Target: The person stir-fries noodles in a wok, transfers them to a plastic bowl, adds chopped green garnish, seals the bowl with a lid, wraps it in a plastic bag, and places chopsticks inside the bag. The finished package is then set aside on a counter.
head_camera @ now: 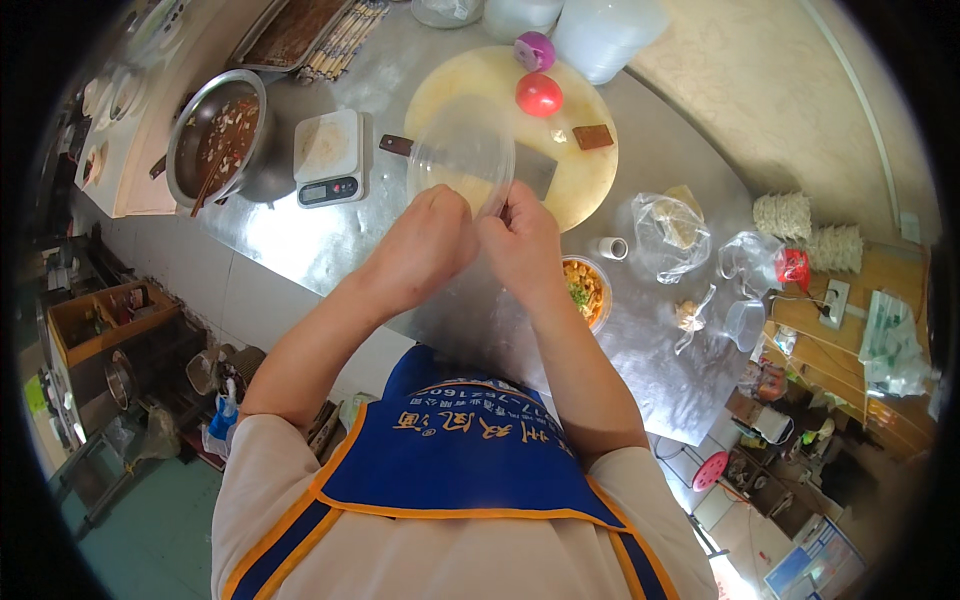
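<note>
A clear round plastic lid or shallow container [461, 150] is held up over the yellow round cutting board [442, 79]. My left hand [435, 232] grips its near edge, and my right hand [521, 225] pinches the rim right beside it. Behind the clear plastic lies a cleaver [536, 169] on the board, its dark handle pointing left. Farther back on the board are a tomato [538, 94], a cut purple onion [534, 51] and a small brown block [592, 136]. Partly hidden by my right forearm, a round tub of food with chopped greens [587, 291] stands on the steel table.
On the left are a digital kitchen scale [328, 154] and a steel bowl of reddish broth [217, 142] with chopsticks. Stacked plastic containers [611, 34] stand at the back. Clear plastic bags [671, 232], a small white roll [613, 248] and an empty clear tub [745, 324] are on the right.
</note>
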Demonstrator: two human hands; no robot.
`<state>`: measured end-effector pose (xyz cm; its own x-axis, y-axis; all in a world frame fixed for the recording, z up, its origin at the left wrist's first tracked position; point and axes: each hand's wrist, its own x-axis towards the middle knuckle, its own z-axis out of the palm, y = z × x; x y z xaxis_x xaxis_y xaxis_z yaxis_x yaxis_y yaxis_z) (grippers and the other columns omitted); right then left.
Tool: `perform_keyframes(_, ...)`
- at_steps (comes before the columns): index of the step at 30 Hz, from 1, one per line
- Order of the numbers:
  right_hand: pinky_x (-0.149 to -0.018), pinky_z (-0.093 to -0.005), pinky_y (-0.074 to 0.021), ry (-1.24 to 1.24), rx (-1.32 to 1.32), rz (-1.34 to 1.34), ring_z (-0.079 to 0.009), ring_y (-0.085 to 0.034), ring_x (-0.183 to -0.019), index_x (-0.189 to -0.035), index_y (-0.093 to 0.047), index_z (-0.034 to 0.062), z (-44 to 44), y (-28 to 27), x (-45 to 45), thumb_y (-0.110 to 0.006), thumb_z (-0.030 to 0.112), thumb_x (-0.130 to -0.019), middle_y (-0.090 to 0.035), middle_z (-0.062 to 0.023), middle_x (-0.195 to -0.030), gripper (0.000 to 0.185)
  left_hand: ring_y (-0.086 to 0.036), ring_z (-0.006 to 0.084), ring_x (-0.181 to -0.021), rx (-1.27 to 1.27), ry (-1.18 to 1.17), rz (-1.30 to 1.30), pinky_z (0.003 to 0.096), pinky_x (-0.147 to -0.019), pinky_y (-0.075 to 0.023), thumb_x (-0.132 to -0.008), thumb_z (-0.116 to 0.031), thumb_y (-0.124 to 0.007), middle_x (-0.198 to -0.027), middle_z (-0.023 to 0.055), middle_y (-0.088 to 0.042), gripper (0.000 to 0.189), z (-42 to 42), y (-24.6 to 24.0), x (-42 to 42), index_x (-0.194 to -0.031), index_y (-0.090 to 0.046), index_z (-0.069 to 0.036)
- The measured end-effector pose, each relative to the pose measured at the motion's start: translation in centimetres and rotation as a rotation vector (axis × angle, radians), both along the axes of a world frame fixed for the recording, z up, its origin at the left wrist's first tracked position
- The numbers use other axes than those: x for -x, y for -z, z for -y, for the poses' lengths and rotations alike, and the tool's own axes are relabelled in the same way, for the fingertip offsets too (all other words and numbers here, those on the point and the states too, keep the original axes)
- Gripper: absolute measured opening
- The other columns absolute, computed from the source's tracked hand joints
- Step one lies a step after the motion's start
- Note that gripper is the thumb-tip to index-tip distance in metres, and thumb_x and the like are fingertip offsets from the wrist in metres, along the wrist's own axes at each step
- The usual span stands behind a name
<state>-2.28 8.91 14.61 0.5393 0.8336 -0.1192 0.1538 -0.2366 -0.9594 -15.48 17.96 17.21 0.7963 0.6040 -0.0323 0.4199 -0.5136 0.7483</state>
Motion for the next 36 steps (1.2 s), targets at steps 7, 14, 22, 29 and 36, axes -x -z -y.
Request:
perform_keyframes(7, -0.055, -0.0333, -0.0539, 0.302, -0.042, -0.706, -0.0202, -0.065, -0.063, -0.090, -0.055, 0.0051, -0.3, 2.4, 0.5, -0.051, 0.017, -0.097, -0.063, -0.0101, -0.078, 0.014, -0.057, 0.0379, -0.078, -0.129, -0.087, 0.246, 0.0442, -0.071, -0.0483, -0.092, -0.006, -0.062, -0.088, 0.0217, -0.058, 0.011, 0.2, 2.0, 1.6, -0.095, -0.055, 0.003)
perform_keyframes(14, -0.053, -0.0307, -0.0513, 0.488, -0.064, -0.645, -0.0181, -0.064, -0.062, -0.090, -0.054, 0.0036, 1.1, 3.6, -2.9, -0.049, 0.016, -0.099, -0.062, -0.0092, -0.075, 0.016, -0.050, 0.0084, -0.072, 0.268, -0.470, 0.705, 0.0239, -0.065, -0.0418, -0.108, -0.015, -0.047, -0.080, 0.0007, -0.056, 0.019, -5.7, 1.5, 4.2, -0.096, -0.056, -0.005)
perform_keyframes(22, -0.059, -0.0291, -0.0494, 0.534, -0.040, 0.221, -0.0136, -0.061, -0.062, -0.088, -0.058, 0.0018, 12.5, 1.3, -10.2, -0.061, 0.006, -0.090, -0.061, -0.0063, -0.071, 0.006, -0.061, 0.0171, -0.096, 0.446, -0.313, 0.477, 0.0323, -0.090, -0.0520, -0.111, -0.041, -0.045, -0.121, 0.0115, -0.065, 0.048, -7.7, 1.6, -3.6, -0.137, -0.056, -0.002)
perform_keyframes(29, -0.068, -0.0325, -0.0554, 0.501, -0.099, 0.631, -0.0194, -0.065, -0.077, -0.098, -0.066, 0.0034, 20.3, 4.2, -12.3, -0.066, -0.005, -0.086, -0.066, -0.0101, -0.094, 0.015, -0.061, 0.0262, -0.117, 0.857, -0.015, 0.319, 0.0373, -0.096, -0.0563, -0.109, -0.023, -0.050, -0.134, 0.0186, -0.057, 0.043, 6.1, 5.8, -14.6, -0.144, -0.049, 0.001)
perform_keyframes(36, -0.076, -0.0293, -0.0546, 0.638, -0.031, -0.044, -0.0162, -0.066, -0.083, -0.107, -0.069, 0.0025, 29.7, 15.6, -11.6, -0.066, 0.003, -0.093, -0.070, -0.0089, -0.096, 0.014, -0.047, 0.0416, -0.139, -0.029, 0.428, 0.357, 0.0422, -0.111, -0.0469, -0.092, 0.013, -0.049, -0.150, 0.0284, -0.044, 0.045, 14.4, 12.3, -17.2, -0.134, -0.051, -0.002)
